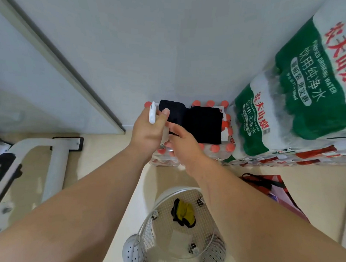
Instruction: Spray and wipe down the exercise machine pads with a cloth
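Note:
My left hand grips a spray bottle by its white trigger head, thumb up beside the nozzle. The bottle's body is mostly hidden behind the hand. A black cloth lies spread over a pack of red-capped water bottles against the wall. My right hand touches the near left edge of that cloth, fingers curled at it, right next to the left hand. A white frame of the exercise machine stands on the floor at the left; no pad shows clearly.
Tall stacks of shrink-wrapped water packs fill the right side. A white wire basket with a yellow and black item stands on the floor below my arms. A red bag lies at the right. A white clog sits beside the basket.

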